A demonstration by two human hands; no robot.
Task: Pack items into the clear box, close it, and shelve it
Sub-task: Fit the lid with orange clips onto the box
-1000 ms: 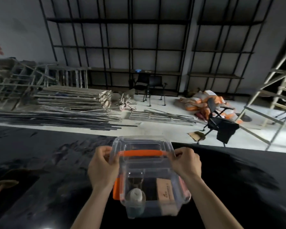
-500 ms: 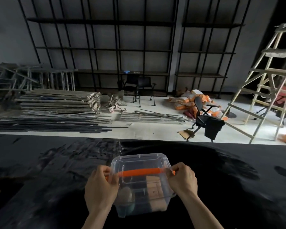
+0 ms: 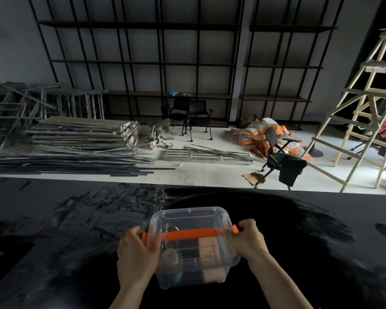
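Observation:
A clear plastic box (image 3: 193,221) with its lid on and an orange handle (image 3: 194,234) across the top sits low in the middle of the view, over a black surface (image 3: 65,241). My left hand (image 3: 137,253) grips the box's left side at the orange latch. On the right side, my right hand (image 3: 247,241) holds the other orange latch. Inside the box show a small brown carton (image 3: 210,248) and a roundish pale object (image 3: 171,257). Tall black shelving (image 3: 143,63) lines the far wall.
On the pale floor lie stacked metal bars (image 3: 76,139), a black office chair (image 3: 279,157), two black chairs (image 3: 194,114), orange sacks (image 3: 259,134) and a wooden ladder (image 3: 366,112) at the right.
The view has lifted and turned right, showing more of the ladder. The box sits lower in view and both hands keep hold of its sides.

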